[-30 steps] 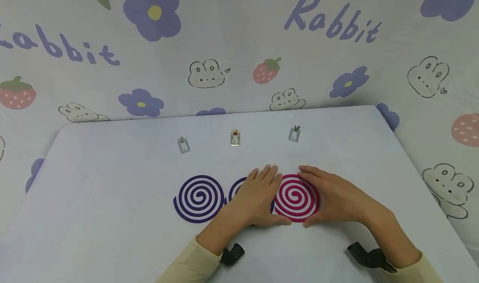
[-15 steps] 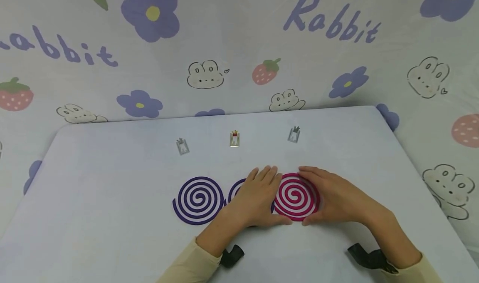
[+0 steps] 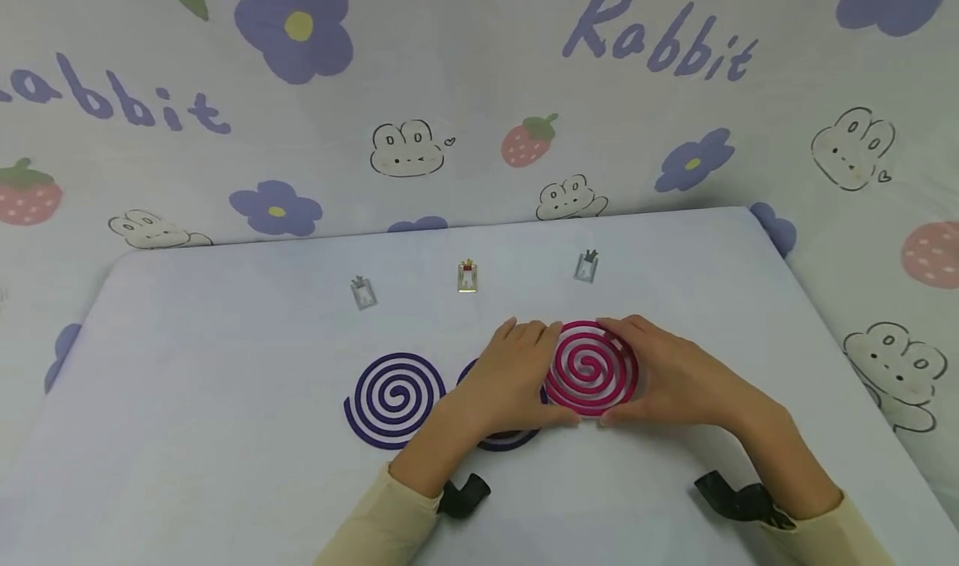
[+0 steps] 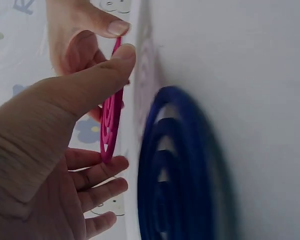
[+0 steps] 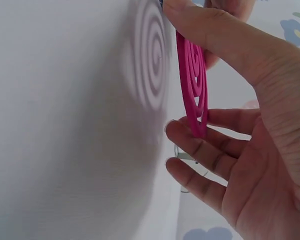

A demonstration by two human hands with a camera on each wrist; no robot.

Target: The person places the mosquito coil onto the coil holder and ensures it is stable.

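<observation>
A pink mosquito coil (image 3: 588, 366) is held up flat between my two hands, a little above the table, its shadow beneath it in the right wrist view. My left hand (image 3: 509, 383) grips its left edge between thumb and fingers. On the opposite edge, my right hand (image 3: 678, 374) pinches the coil the same way. A purple coil (image 3: 397, 396) lies on the table to the left. Another purple coil (image 3: 511, 444) sits under my left hand, mostly hidden by it; it looms blue and close in the left wrist view.
Three small metal clips or stands lie in a row farther back: a silver one (image 3: 363, 293), a gold one (image 3: 468, 276) and another silver one (image 3: 587, 266). The white table (image 3: 187, 366) meets a printed cloth (image 3: 464, 75) at its back edge. Black straps show at both wrists.
Both hands have lifted the pink coil off the table and moved it slightly away from me. More of the middle purple coil's near edge now shows.
</observation>
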